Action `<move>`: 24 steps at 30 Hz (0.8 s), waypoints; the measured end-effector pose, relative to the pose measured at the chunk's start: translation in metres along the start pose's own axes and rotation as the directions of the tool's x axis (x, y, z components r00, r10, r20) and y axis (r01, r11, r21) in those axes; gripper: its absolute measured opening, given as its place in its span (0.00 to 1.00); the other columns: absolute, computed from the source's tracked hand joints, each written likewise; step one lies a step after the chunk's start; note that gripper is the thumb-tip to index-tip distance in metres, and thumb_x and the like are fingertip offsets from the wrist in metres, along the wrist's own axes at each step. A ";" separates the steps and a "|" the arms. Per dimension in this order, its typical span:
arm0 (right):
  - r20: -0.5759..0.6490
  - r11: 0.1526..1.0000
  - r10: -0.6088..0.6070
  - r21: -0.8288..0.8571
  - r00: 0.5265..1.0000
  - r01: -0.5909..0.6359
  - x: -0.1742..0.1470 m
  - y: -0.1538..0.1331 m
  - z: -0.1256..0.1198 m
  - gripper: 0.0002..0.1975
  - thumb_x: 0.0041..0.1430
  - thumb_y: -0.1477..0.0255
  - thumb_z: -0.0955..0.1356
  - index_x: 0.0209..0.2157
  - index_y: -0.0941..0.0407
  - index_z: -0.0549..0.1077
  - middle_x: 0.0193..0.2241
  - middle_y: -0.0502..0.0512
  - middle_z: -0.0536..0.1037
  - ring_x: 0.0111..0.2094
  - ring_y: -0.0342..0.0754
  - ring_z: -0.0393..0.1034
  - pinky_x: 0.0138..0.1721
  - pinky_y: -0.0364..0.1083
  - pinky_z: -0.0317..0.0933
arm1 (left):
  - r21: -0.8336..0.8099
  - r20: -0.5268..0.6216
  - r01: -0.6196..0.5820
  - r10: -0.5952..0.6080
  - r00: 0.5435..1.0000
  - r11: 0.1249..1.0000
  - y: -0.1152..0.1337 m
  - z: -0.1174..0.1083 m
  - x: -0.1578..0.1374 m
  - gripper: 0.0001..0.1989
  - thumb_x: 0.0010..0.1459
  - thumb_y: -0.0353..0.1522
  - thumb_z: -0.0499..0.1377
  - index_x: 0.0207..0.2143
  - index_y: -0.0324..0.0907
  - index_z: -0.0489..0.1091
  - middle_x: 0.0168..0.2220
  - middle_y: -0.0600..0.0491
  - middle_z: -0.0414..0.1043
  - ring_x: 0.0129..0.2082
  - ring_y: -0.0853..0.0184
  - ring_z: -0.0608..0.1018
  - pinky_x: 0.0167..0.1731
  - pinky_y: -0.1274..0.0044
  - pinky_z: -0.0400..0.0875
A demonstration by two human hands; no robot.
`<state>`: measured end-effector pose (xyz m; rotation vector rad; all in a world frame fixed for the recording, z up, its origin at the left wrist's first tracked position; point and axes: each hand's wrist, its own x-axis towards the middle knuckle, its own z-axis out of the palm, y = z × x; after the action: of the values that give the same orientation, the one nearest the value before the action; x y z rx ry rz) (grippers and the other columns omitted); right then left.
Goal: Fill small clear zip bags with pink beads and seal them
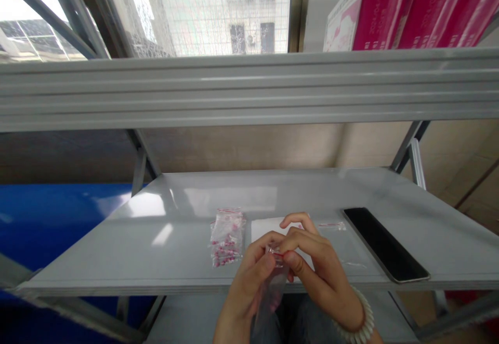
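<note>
A clear zip bag [276, 287] with a red strip at its top hangs between my two hands near the shelf's front edge. My left hand [255, 274] is closed on its upper left side, thumb near the strip. On the other side my right hand [317, 261] pinches the bag's top by the strip, with its index finger raised. Some pinkish contents show faintly low in the bag. Behind my hands lies a white sheet [265, 225], partly covered by them. To the left sits a pile of clear zip bags [228, 235] holding small pink-red pieces.
A dark flat phone or tablet [384, 242] lies at the right on the grey shelf [179, 261]. Beside it is a flat clear zip bag [345, 245]. A metal beam [249, 92] crosses above, with pink-red boxes [413, 11] standing over it on the right.
</note>
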<state>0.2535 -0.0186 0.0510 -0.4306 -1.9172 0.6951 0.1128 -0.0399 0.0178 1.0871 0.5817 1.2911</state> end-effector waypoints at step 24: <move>-0.092 0.999 -0.010 -0.053 0.996 0.005 -0.005 0.008 0.003 0.08 0.69 0.73 0.60 0.37 0.53 0.70 0.40 0.53 0.78 0.49 0.51 0.68 0.56 0.54 0.55 | -0.127 -0.095 -0.027 0.015 0.995 0.991 -0.009 -0.002 0.008 0.24 0.52 0.51 0.66 0.36 0.38 0.73 0.27 0.54 0.69 0.24 0.71 0.70 0.26 0.80 0.65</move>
<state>0.2530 -0.0165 0.0412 -0.4802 -1.8523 0.6099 0.1170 -0.0307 0.0101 0.9322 0.5505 1.3842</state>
